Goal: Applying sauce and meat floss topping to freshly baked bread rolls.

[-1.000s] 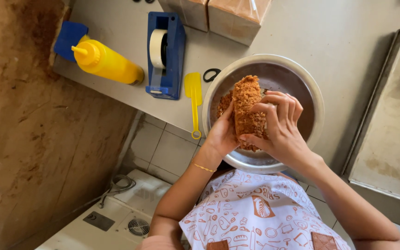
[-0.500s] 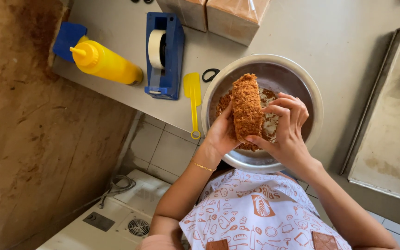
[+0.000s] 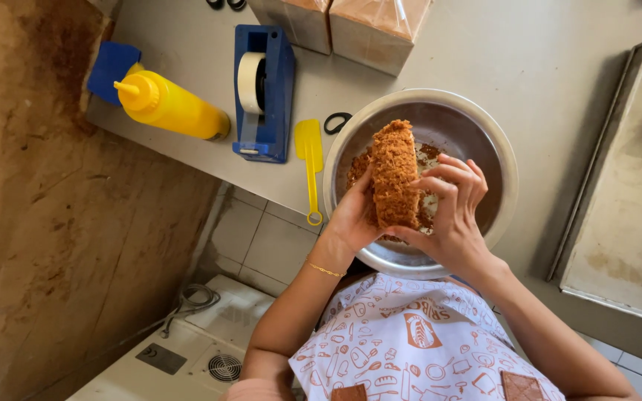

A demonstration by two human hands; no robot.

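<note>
**crumbfan:** So, what's going on with the hands? Looks like both are on that crumb-coated roll (image 3: 395, 174).

**panwatcher:** Yep. The left hand (image 3: 351, 219) cups it from the left side, and the right hand (image 3: 451, 212) wraps it from the right with the fingers (image 3: 447, 178) curled over its face. Both grips are closed on the roll, holding it upright just above the metal bowl (image 3: 484, 134).

**crumbfan:** What's in the bowl?

**panwatcher:** Loose brown crumbs (image 3: 431, 152) on the bottom, right under the roll. The bowl sits at the near edge of the grey worktop (image 3: 529, 67).

**crumbfan:** And the stuff to the left?

**panwatcher:** Just beside the bowl there's a yellow plastic scraper (image 3: 310, 167), with a small black ring (image 3: 337, 122) between the two. Further left is a blue tape dispenser (image 3: 265, 93), then a yellow squeeze bottle (image 3: 169, 108) lying on its side, with a blue thing behind it I can't make out.

**crumbfan:** Right side?

**panwatcher:** A metal baking tray (image 3: 633, 223), well apart from the hands. At the far edge, two bagged loaves (image 3: 377, 30). There's a thin gold bracelet (image 3: 325, 270) on the left wrist, and a patterned apron (image 3: 403, 349) near the camera.
</note>
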